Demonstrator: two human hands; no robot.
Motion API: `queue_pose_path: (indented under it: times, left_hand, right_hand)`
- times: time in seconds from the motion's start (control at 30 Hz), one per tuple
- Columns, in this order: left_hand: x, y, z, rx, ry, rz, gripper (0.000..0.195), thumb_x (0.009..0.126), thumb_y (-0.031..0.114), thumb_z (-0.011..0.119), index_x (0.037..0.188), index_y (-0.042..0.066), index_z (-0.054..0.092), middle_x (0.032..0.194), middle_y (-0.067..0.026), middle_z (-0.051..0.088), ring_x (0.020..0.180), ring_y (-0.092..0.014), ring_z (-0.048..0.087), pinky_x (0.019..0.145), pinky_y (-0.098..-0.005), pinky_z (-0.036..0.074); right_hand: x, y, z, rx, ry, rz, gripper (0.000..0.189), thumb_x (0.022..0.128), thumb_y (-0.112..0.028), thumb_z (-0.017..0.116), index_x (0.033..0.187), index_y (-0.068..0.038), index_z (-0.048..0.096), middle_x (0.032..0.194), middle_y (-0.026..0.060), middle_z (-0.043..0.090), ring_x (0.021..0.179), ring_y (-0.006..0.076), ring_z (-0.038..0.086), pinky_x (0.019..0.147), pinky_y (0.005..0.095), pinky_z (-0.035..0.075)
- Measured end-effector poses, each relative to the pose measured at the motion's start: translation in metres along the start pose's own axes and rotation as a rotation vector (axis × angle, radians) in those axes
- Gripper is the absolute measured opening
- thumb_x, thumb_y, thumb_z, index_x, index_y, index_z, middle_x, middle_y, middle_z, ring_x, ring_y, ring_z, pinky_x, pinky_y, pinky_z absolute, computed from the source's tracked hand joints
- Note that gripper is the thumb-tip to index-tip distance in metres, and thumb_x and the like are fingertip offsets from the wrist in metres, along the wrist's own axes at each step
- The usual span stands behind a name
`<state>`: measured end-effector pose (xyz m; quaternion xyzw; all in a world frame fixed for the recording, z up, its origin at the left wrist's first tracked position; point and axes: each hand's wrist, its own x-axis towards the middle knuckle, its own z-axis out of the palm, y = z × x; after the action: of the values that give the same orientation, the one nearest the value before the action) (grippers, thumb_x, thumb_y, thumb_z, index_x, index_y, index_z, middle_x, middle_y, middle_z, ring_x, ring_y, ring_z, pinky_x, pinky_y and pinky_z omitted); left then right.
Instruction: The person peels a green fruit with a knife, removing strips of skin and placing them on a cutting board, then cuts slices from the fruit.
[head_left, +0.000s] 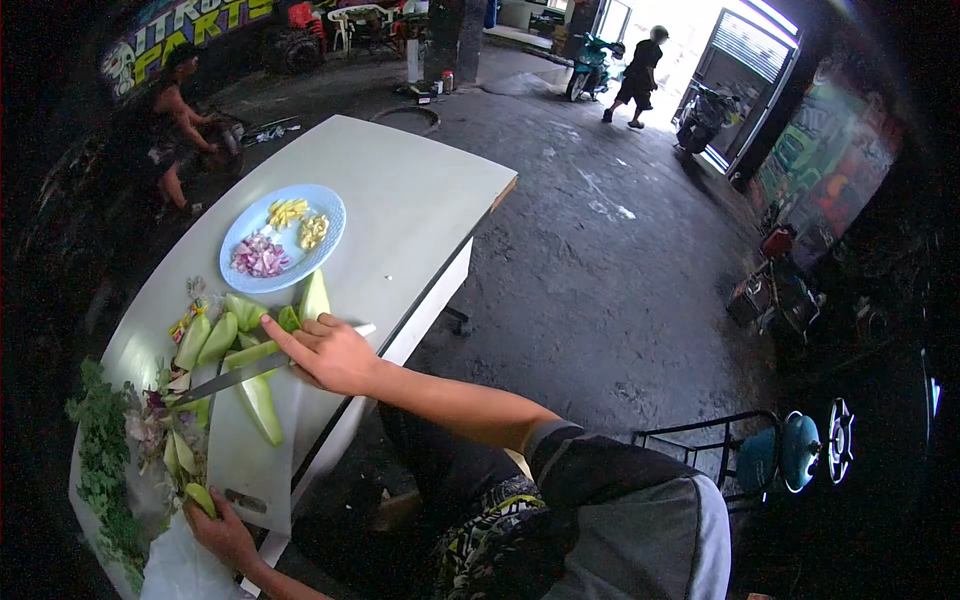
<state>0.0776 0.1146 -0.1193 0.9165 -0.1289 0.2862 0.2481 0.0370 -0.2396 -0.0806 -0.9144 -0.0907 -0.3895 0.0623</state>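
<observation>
My right hand grips a kitchen knife by its white handle, index finger stretched out. The blade points left over a white cutting board. Beside the board's slotted end, my left hand holds a small pale green piece, probably green papaya. Similar long wedges lie on and around the board. Beyond them, a light blue plate carries chopped red onion, sliced yellow ginger and what looks like chopped garlic.
Leafy green sprigs, peelings and a plastic bag lie along the left of the white table. One person sits beyond; another is by the doorway. A blue gas cylinder stands at right.
</observation>
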Motion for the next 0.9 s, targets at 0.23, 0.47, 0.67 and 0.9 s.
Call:
queue_pose_path:
  times: [0.23,0.47,0.67,0.9]
  left_hand:
    - [0.0004,0.0010,0.0007,0.005,-0.039,-0.011,0.036,0.093,0.022,0.058,0.110,-0.009,0.055,0.104,-0.0278,0.058,0.100,-0.046,0.055,0.085,-0.0478,0.044]
    - [0.0006,0.0008,-0.0021,-0.018,-0.018,0.027,0.037,0.094,0.023,0.058,0.112,-0.009,0.055,0.107,-0.0283,0.058,0.102,-0.045,0.054,0.088,-0.0480,0.043]
    - [0.0007,-0.0034,-0.0015,0.016,-0.008,0.058,0.039,0.094,0.023,0.057,0.114,-0.010,0.054,0.111,-0.0297,0.057,0.106,-0.046,0.054,0.090,-0.0478,0.043]
    - [0.0008,-0.0059,-0.0009,0.033,-0.033,0.027,0.039,0.094,0.024,0.057,0.113,-0.010,0.054,0.111,-0.0306,0.057,0.105,-0.047,0.053,0.090,-0.0486,0.043]
  right_hand:
    - [-0.0006,-0.0003,0.0003,0.005,0.009,-0.013,0.087,0.074,-0.026,0.070,0.145,0.002,0.031,0.084,0.0063,0.063,0.078,0.0217,0.059,0.074,0.0334,0.047]
    - [-0.0004,0.0004,-0.0004,0.031,-0.007,-0.014,0.087,0.074,-0.025,0.068,0.146,0.002,0.029,0.084,0.0073,0.064,0.079,0.0221,0.059,0.074,0.0338,0.048]
    - [0.0000,0.0000,-0.0010,0.036,-0.015,-0.012,0.088,0.073,-0.025,0.069,0.146,0.002,0.029,0.085,0.0077,0.064,0.080,0.0226,0.059,0.074,0.0344,0.048]
    - [0.0001,0.0002,-0.0002,0.003,-0.003,-0.003,0.085,0.075,-0.026,0.066,0.146,0.002,0.028,0.085,0.0082,0.066,0.081,0.0227,0.061,0.075,0.0340,0.049]
